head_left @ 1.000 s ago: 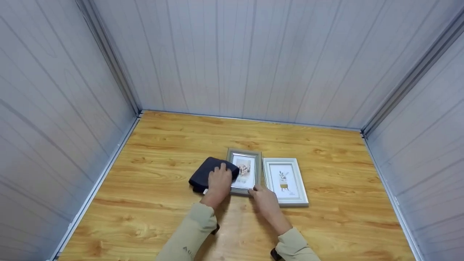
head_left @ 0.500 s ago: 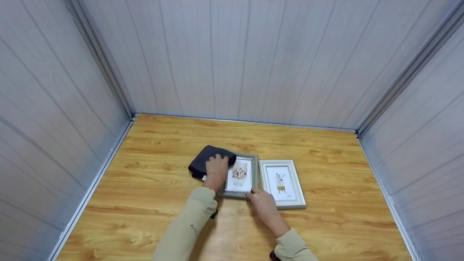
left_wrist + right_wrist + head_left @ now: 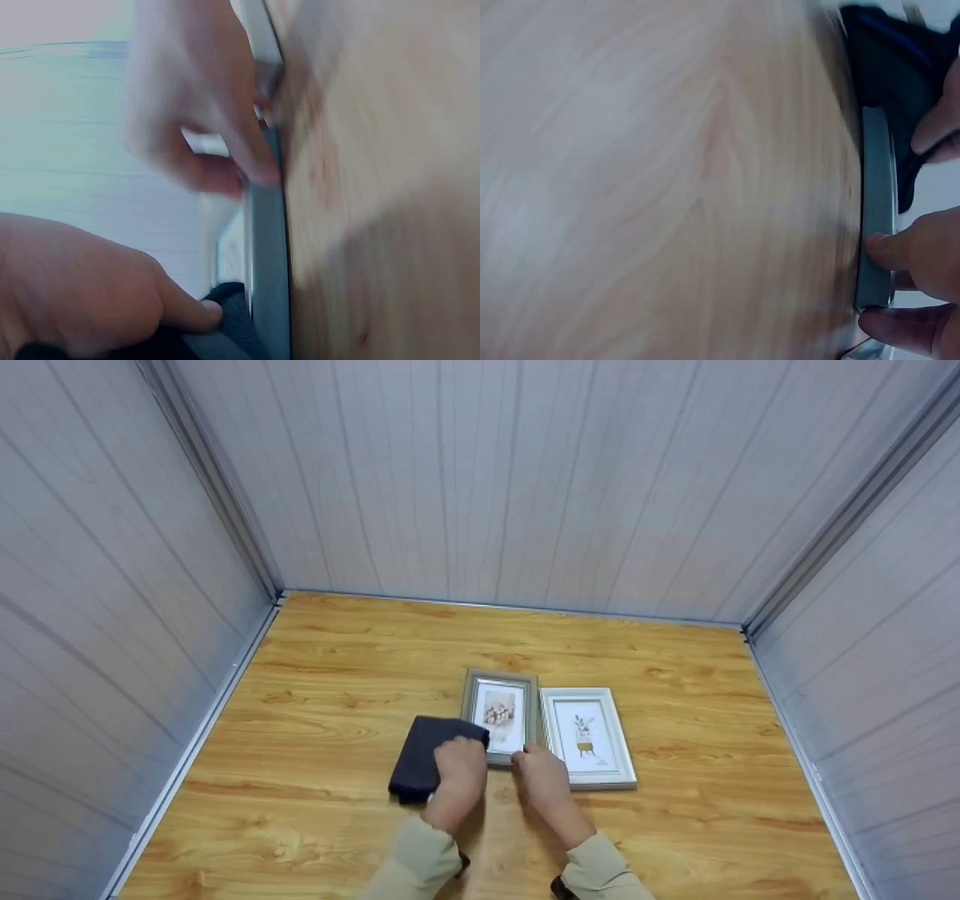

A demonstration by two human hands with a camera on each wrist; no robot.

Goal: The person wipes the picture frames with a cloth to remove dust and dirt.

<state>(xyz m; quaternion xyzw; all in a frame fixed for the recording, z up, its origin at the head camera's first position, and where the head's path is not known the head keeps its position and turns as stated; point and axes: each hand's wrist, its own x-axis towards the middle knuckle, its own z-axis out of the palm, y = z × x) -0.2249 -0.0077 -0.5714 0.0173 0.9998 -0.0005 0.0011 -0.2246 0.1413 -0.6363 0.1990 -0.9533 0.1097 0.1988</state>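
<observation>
My left hand [image 3: 459, 769] grips a folded dark navy cloth [image 3: 415, 757], its right end lying over the lower left of a grey-brown picture frame [image 3: 532, 705]. Behind its glass that frame shows a print of pale flowers. At the frame's lower right corner, my right hand [image 3: 545, 780] pinches the near edge. In the right wrist view the thumb [image 3: 885, 251] presses on the frame's side, and the cloth [image 3: 892, 75] bunches under the left hand's fingers. The left wrist view has the left thumb [image 3: 191, 311] on the cloth.
A white picture frame [image 3: 626, 742] with a plant print lies flat just right of the grey-brown one. Both rest on a wood-grain surface [image 3: 315, 780], enclosed by pale panels [image 3: 480, 487] at the back and both sides.
My left hand has pulled the cloth from the upper left of the grey-brown frame down towards me, uncovering more of the picture's left side. The right hand keeps its hold at the corner.
</observation>
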